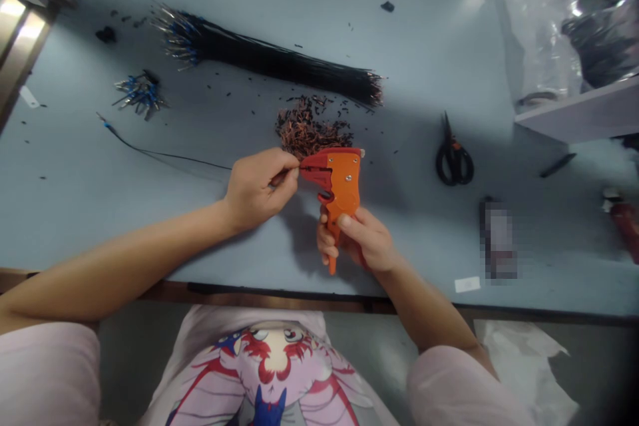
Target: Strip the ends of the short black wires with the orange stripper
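Observation:
My left hand (pixel 262 188) pinches a thin black wire (pixel 170 154) near its right end, at the red jaws of an orange wire stripper (pixel 344 180). The wire trails left to a blue and metal tip. Wrapped round the stripper's handles is my right hand (pixel 362 239). Just behind the jaws lies a pile of copper and black scraps (pixel 307 130). Farther back, a long bundle of black wires (pixel 279 61) has blue and metal tips at its left and bare copper ends at its right. Whether the wire's end is inside the jaws is hard to tell.
Black scissors (pixel 454 158) lie to the right, beyond them a black pen-like item (pixel 558 165) and a blurred-out object (pixel 499 239). A small heap of blue-tipped pieces (pixel 141 93) is at the left. Plastic bags (pixel 542 40) stand at the back right. A white label (pixel 467 284) lies near the front edge.

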{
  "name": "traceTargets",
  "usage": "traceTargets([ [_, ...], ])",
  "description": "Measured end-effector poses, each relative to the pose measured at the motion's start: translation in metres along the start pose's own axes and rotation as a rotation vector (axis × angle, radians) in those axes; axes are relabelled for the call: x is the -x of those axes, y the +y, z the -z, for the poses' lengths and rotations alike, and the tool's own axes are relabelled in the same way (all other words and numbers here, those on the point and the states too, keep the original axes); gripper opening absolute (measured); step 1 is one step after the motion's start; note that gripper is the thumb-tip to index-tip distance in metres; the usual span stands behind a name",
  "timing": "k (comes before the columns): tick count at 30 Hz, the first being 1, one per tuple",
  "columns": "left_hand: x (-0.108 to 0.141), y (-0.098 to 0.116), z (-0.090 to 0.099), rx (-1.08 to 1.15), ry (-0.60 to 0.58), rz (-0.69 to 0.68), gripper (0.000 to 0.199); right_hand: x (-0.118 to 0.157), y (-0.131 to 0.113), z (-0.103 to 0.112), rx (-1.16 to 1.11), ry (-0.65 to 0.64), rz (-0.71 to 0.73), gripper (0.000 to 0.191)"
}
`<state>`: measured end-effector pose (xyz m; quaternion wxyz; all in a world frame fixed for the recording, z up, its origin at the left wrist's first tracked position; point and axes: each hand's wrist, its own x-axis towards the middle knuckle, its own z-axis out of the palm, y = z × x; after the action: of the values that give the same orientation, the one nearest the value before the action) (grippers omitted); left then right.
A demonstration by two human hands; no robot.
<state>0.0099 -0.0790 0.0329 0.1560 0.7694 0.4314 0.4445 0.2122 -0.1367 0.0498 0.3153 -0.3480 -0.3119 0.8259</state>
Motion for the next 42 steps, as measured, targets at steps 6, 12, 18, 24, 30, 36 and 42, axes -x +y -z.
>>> traceTargets([
  [6, 0.0, 0.0, 0.0, 0.013, 0.019, -0.035, 0.01, 0.0, 0.002, -0.002, -0.003, 0.005, -0.004, 0.032],
  [12, 0.0, 0.0, 0.0, 0.024, 0.024, -0.054, 0.009, 0.002, 0.002, -0.004, 0.001, 0.031, -0.003, 0.032],
  [18, 0.001, -0.002, -0.003, 0.019, 0.005, -0.041, 0.009, 0.0, 0.002, -0.003, -0.117, 0.033, -0.035, 0.031],
  [24, 0.002, -0.005, -0.004, 0.038, 0.023, 0.013, 0.009, -0.005, 0.005, 0.004, -0.096, -0.088, -0.032, 0.048],
  [30, 0.001, -0.009, -0.004, 0.066, 0.153, 0.043, 0.005, 0.0, -0.008, 0.007, -0.073, -0.058, 0.039, 0.047],
  [36, -0.009, -0.029, -0.007, 0.134, 0.391, 0.233, 0.004, 0.008, -0.022, 0.007, 0.277, 0.193, 0.168, 0.053],
  [42, -0.013, -0.044, -0.01, 0.191, 0.485, 0.286, 0.018, 0.014, -0.004, -0.018, 1.455, 0.19, 0.22, 0.045],
])
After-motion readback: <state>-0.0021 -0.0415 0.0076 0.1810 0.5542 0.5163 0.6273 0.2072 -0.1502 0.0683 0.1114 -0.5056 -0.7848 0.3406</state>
